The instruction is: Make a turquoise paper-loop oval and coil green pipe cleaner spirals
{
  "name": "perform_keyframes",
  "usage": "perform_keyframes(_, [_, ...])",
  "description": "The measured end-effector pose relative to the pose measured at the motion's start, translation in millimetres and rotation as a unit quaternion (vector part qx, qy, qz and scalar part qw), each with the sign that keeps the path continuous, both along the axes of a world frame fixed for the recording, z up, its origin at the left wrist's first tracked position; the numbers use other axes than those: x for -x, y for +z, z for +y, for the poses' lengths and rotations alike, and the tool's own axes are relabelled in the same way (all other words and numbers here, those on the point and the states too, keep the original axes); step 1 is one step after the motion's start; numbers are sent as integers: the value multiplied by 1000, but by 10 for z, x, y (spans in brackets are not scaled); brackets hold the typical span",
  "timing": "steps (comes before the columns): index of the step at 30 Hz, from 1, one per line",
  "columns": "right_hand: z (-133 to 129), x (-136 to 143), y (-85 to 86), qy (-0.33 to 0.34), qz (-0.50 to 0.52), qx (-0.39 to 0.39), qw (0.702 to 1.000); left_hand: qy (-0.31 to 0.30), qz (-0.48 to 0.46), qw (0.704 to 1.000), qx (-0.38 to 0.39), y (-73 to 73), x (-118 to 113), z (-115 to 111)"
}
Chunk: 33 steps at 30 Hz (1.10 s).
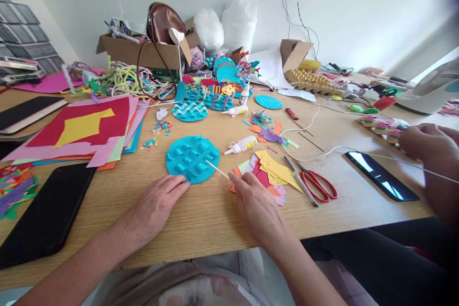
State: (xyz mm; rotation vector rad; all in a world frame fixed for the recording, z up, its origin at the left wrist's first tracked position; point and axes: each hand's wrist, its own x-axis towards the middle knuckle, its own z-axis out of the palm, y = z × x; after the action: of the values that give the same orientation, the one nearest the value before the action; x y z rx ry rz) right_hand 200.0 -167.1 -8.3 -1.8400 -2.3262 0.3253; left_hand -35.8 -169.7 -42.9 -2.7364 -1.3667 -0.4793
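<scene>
1. My right hand (260, 208) has thumb and fingers pinched shut on a thin white stick (217, 169); its far tip is at the raised loops of the round turquoise paper disc (190, 150).
2. My left hand (154, 208) is open and grips nothing, fingers extended close together, fingertips on the disc's near edge. The disc lies flat in front of and between my hands.
3. Hidden: the stick's near end, inside my right fingers. Cannot tell if its tip touches a loop. My right hand partly covers the pile of coloured paper scraps (276, 167).
4. Cut off: a black rectangular device (45, 210) at the left frame edge; another person's hand (430, 146) at right, blurred, its hold unclear.
5. Edges: the wooden table (211, 210) ends under my forearms. Wood shows between my hands and from my left hand to the black device.
6. Right-side limits: scraps beside my right hand, then a silver-and-black pen (301, 181) and red-handled scissors (320, 184). A white glue bottle (244, 145) lies just beyond the stick.
</scene>
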Motion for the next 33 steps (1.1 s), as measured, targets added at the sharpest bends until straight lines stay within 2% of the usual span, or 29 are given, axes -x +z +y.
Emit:
perform_keyframes(6, [69, -3, 36, 25, -19, 20, 999, -2, 14, 1000, 0, 41, -11, -5])
perform_keyframes(16, [117, 0, -32, 41, -46, 13, 998, 13, 18, 1000, 5, -26, 25, -2])
perform_keyframes(23, [40, -71, -19, 20, -10, 5, 1000, 14, 0, 1000, 7, -43, 36, -2])
perform_keyframes(27, [21, -155, -2, -12, 12, -34, 999, 6, 1, 1000, 9, -44, 45, 0])
perform_keyframes(30, [63, -191, 18, -25, 3, -49, 998, 0, 8, 1000, 6, -39, 47, 2])
perform_keyframes(33, [119, -176, 44, -23, -21, -32, 999, 12, 4, 1000, 4, -47, 46, -4])
